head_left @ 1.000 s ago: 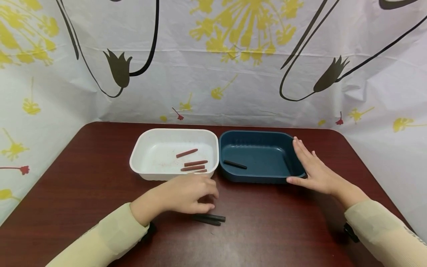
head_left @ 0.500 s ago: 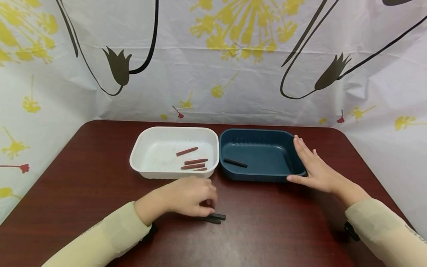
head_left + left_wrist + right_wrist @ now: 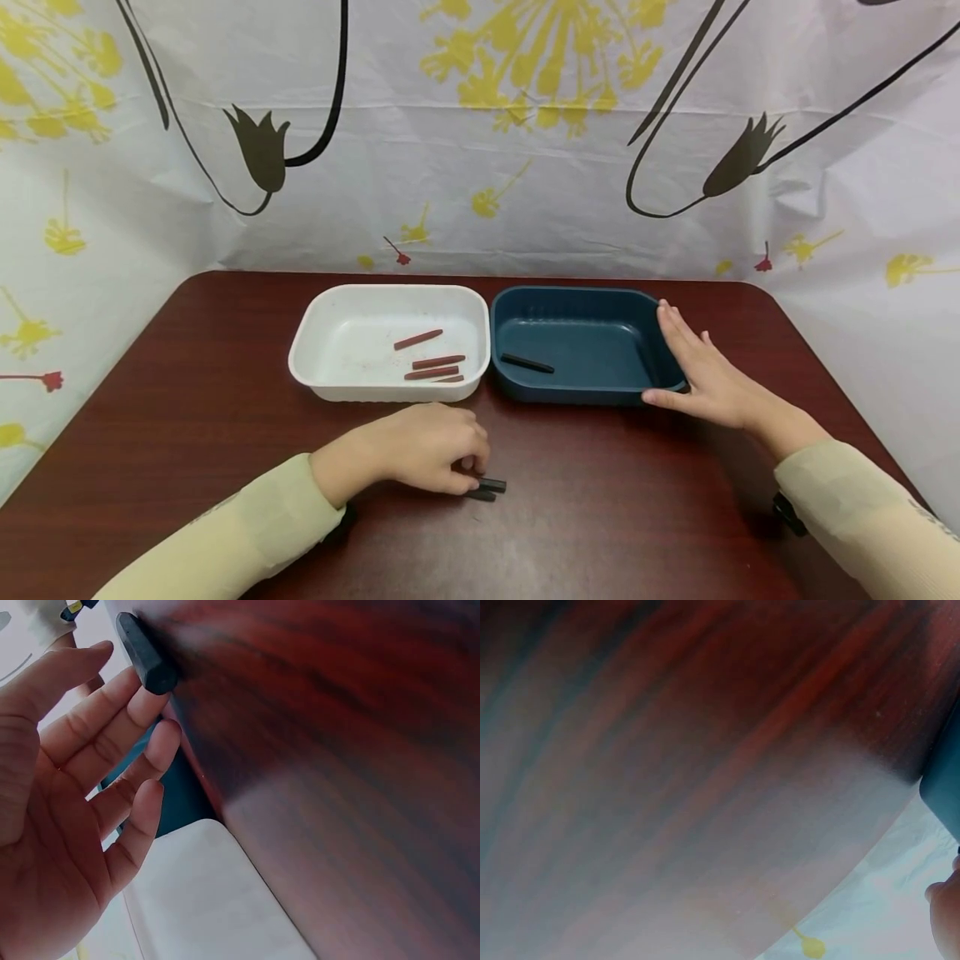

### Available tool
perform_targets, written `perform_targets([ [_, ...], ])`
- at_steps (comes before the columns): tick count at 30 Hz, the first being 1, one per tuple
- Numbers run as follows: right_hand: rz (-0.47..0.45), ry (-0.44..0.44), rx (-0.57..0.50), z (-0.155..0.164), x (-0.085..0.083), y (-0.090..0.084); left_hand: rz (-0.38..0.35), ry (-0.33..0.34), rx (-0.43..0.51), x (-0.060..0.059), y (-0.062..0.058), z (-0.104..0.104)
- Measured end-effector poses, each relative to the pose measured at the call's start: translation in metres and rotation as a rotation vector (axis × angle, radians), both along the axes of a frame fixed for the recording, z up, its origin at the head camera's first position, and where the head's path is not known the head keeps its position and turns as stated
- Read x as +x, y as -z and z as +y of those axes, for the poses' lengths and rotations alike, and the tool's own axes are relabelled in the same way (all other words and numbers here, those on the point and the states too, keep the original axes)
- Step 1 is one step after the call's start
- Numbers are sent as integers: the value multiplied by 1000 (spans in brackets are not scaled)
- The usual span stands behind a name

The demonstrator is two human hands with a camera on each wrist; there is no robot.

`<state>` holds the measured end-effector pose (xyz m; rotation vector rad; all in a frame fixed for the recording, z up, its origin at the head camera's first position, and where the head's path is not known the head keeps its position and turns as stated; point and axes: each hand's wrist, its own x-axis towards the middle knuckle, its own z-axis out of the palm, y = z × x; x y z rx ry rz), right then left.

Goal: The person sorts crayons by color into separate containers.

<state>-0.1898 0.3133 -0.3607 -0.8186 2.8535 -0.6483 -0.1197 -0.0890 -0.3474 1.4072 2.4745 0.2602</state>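
Note:
Two short black sticks lie side by side on the dark red table, in front of the trays. My left hand lies over their left ends; in the left wrist view its loosely bent fingers touch the end of one black stick without closing round it. My right hand rests flat, fingers straight, against the right rim of the blue tray, which holds one black stick. The white tray beside it holds several red sticks.
The two trays stand side by side at the middle back of the table. A flower-print sheet hangs behind and at both sides. The right wrist view shows only blurred table and a corner of the blue tray.
My left hand has settled lower and further over the two black sticks, hiding more of them. The right hand has stayed on the blue tray's rim.

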Motion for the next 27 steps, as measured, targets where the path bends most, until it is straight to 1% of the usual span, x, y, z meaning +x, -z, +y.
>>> perform_targets([
  [4,-1,-8,5,1,-1,0,-18,0,-12,0,-1,1],
  [13,10,-13,6,1,-1,1,-93,-34,-18,1,-1,1],
  [21,3,-11,6,2,-1,1,-143,-24,-9,-2,0,2],
  [27,4,-7,15,1,-1,0,-220,-9,13,-5,1,2],
])
